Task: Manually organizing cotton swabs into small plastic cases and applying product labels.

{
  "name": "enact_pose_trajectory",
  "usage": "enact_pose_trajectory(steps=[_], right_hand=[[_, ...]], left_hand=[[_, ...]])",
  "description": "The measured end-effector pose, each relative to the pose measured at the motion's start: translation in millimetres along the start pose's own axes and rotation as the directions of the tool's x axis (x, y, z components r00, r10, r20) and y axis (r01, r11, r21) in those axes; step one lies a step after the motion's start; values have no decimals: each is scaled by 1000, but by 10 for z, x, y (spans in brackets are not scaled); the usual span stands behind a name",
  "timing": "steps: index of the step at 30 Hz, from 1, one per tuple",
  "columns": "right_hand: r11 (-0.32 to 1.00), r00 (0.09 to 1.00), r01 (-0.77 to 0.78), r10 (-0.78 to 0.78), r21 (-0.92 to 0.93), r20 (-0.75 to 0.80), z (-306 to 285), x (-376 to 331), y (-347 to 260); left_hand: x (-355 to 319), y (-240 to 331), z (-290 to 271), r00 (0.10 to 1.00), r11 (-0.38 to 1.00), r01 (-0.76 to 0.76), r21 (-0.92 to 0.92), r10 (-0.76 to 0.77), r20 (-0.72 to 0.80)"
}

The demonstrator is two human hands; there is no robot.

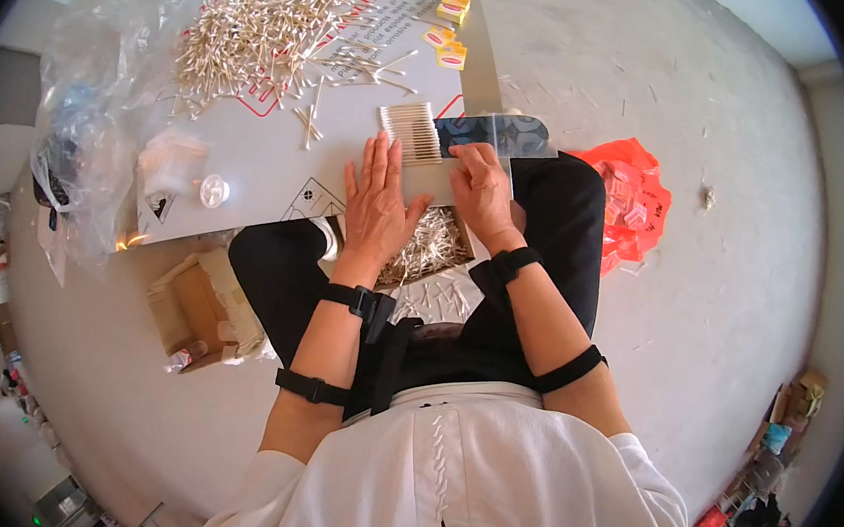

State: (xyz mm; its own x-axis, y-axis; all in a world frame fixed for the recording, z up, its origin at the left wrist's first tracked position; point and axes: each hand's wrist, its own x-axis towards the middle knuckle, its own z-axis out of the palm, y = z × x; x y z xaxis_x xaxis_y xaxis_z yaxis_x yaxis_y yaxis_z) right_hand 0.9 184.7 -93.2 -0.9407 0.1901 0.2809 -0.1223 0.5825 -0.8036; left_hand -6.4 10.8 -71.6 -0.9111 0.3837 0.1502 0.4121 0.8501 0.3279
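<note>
A neat row of cotton swabs (pixel 410 130) lies side by side near the table's front edge. My left hand (pixel 379 205) rests flat just in front of the row's left end, fingers spread and holding nothing. My right hand (pixel 482 190) is closed, its fingers curled at the row's right end, by a clear plastic sleeve with a dark pattern (pixel 523 137). Whatever its fingertips pinch is hidden. A large loose heap of cotton swabs (pixel 261 34) covers the far left of the table (pixel 260 164). Below my hands, an open box of swabs (pixel 432 244) sits at my lap.
Small yellow packets (pixel 453 7) lie at the table's far right edge. A small round clear container (pixel 213 191) stands front left, beside crumpled clear plastic bags (pixel 100 105). On the floor are an open cardboard box (pixel 200 304) and a red bag (pixel 638 207) with pinkish packs.
</note>
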Motion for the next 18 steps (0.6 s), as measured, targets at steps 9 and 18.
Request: enact_pose_trajectory(steps=[9,18], right_hand=[[993,999,40,-36,-108,39,20,96,-68],[987,1000,23,-21,-160,14,42,107,-103]], left_hand=[[150,-51,136,997,998,-52,41,49,56],[155,-44,147,997,999,-33,2,33,65]])
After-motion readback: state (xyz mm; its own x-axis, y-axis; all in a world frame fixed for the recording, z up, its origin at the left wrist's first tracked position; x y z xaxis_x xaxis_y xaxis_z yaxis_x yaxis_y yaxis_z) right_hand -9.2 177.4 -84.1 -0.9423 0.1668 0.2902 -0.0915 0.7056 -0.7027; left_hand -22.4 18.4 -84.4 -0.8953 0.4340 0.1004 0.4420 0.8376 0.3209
